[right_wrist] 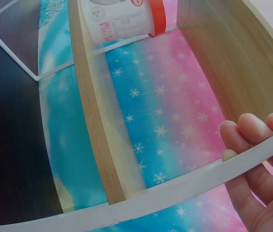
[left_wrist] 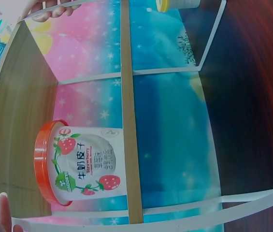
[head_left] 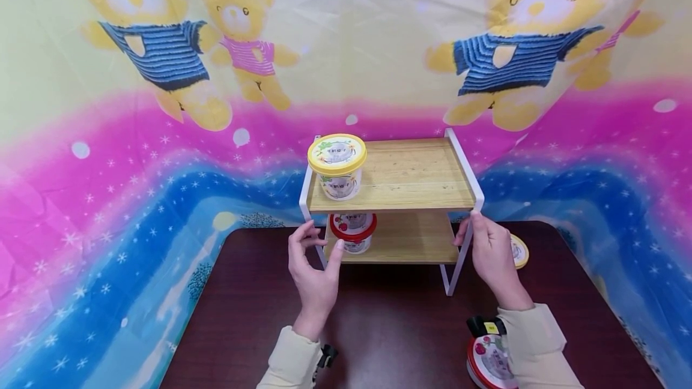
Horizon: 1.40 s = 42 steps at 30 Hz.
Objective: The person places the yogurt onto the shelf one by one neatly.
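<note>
A small two-tier shelf [head_left: 411, 176] with wooden boards and white side frames stands on the table. My right hand [head_left: 494, 254] grips its right side frame [right_wrist: 242, 164], fingers curled round the bar. By the left side frame is my left hand [head_left: 318, 278], fingers and thumb spread apart and nothing held; whether they touch the frame I cannot tell. On the lower board sits a strawberry tub [left_wrist: 90, 164] with a red lid, just beyond the left thumb. A tub with a yellow lid [head_left: 337, 164] stands at the left of the top board.
Another red-lidded tub [head_left: 489, 362] is on the dark table [head_left: 389, 341] beneath my right forearm, partly hidden. Behind the right hand shows another yellow-lidded tub [head_left: 520, 251]. A printed bear cloth [head_left: 378, 47] hangs behind and at the sides.
</note>
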### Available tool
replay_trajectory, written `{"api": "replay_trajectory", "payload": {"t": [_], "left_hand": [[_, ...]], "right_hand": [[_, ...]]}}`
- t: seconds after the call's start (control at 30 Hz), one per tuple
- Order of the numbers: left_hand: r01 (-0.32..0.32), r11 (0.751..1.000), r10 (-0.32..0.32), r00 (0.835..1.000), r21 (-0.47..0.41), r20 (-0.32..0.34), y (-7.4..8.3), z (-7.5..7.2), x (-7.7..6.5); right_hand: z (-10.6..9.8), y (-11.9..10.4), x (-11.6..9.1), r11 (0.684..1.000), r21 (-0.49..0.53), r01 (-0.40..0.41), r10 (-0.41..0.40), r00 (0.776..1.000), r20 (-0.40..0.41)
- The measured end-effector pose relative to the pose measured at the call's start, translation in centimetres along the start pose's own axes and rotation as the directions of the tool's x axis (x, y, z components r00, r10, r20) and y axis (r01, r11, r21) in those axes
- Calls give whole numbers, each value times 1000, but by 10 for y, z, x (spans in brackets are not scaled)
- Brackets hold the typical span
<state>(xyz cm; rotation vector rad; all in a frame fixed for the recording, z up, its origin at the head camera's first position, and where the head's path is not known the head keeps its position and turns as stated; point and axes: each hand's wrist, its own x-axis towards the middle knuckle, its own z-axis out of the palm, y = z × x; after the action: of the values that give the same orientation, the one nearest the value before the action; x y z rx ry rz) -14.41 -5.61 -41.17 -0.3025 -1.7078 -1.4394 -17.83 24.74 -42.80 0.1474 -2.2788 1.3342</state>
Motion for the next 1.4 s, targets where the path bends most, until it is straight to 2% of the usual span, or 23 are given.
{"api": "replay_trajectory", "payload": {"t": [0.33,0.87,1.23,1.4], "left_hand": [[-8,1000,8,999,-5,-51,-4,-6,4],[22,1000,-21,995,15,-102,-6,-13,13],[62,997,-60,997,35,-54,-7,-17,20],[86,996,-84,996,35,-36,-26,-17,21]], "right_hand": [[0,-1,0,1000,-1,1,-1,1000,-9],[0,0,0,1000,7,9,-9,1000,-7],[1,0,0,1000,7,15,-15,1000,-9],[0,0,0,1000,4,12,-12,1000,-10]]}}
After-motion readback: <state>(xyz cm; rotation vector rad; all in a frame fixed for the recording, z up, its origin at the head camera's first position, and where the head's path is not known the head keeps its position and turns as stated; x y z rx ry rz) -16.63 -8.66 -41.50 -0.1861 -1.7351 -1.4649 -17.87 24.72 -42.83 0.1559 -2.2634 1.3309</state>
